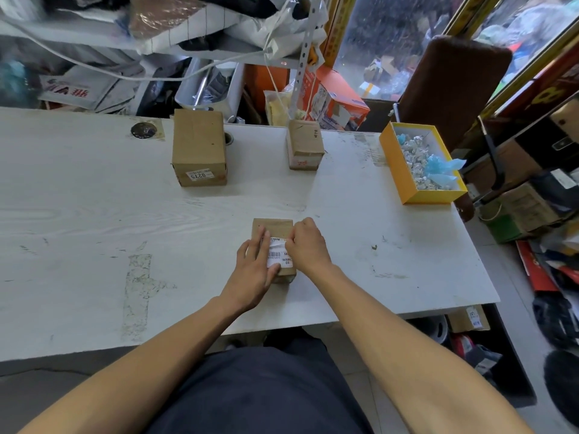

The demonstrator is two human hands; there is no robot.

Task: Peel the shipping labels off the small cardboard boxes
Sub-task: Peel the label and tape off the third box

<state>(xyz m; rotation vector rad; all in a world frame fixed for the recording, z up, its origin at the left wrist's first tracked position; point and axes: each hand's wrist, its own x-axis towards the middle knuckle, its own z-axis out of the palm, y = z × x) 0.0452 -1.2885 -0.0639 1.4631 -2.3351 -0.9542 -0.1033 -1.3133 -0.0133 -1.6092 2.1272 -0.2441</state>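
Note:
A small cardboard box [272,227] lies on the white table [94,230] near its front edge. On its top is a white shipping label [278,256] with a barcode, wrinkled at its far edge. My left hand [255,270] lies flat on the box's left side with straight fingers, the thumb against its near end. My right hand [305,245] pinches the label's lifted far edge. Two more cardboard boxes stand farther back: a larger one [199,145] with a small label on its front, and a smaller one [305,144].
A yellow open box [404,173] filled with crumpled white and blue scraps sits at the table's right edge. A round cable hole [143,130] is at the back left. Cluttered shelves and cartons crowd the back and right; a brown chair back [451,89] stands behind the table.

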